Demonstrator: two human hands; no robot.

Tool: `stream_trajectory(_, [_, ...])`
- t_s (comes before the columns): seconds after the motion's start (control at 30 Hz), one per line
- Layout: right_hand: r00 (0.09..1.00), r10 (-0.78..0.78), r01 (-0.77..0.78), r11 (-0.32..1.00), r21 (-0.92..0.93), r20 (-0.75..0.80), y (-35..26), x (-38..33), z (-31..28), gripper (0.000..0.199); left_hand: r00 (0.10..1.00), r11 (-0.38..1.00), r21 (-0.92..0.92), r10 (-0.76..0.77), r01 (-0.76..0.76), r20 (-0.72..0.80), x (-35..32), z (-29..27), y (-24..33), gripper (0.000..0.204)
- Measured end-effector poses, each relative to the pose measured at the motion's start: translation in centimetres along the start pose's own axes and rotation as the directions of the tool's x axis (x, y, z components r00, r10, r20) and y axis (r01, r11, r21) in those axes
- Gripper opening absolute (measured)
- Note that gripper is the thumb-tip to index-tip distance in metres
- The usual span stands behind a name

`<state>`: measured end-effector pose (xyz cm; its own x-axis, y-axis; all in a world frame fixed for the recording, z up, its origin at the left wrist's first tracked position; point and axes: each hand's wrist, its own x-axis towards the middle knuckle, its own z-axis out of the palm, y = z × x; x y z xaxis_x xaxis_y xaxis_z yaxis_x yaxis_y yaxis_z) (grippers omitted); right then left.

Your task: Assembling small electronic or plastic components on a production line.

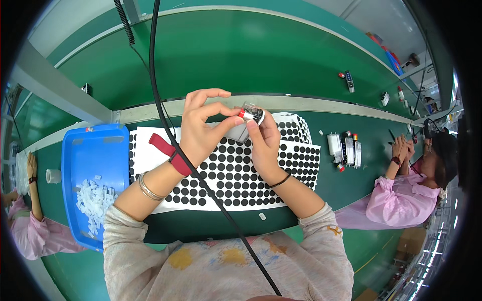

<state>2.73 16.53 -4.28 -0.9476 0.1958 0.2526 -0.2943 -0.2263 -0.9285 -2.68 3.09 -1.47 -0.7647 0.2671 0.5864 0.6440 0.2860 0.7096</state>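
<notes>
Above sheets of round black stickers (236, 190), a small device (240, 133) with a see-through body, a black-and-white end and a red part is between my hands. My right hand (264, 145) is closed around its body, the thumb against the front. Thumb and index finger of my left hand (203, 123) pinch at the red end, while its other fingers are raised and curled. The exact spot under the left fingertips is hidden. A red strap circles my left wrist.
A blue tray (66, 165) at the left contains small white plastic pieces (95, 200). Several similar devices (346, 148) lie at the right, near a co-worker in pink (401, 200). A black cable (156, 90) hangs across my view. One white piece (262, 216) lies by the near edge.
</notes>
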Motion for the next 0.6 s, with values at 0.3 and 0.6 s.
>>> stream_trajectory(0.3, [0.996,-0.077,0.081,0.994,-0.077,0.045,1.0,-0.4,-0.5,0.027,0.868,0.724,-0.522,-0.221,0.452,0.445,0.4,-0.4,-1.0,0.032])
stream_trajectory(0.6, [0.986,-0.158,0.164,0.976,-0.14,0.052,0.7,-0.4,-0.6,0.027,0.913,0.849,-0.424,-0.148,0.314,0.38,0.2,-0.1,-0.2,0.025])
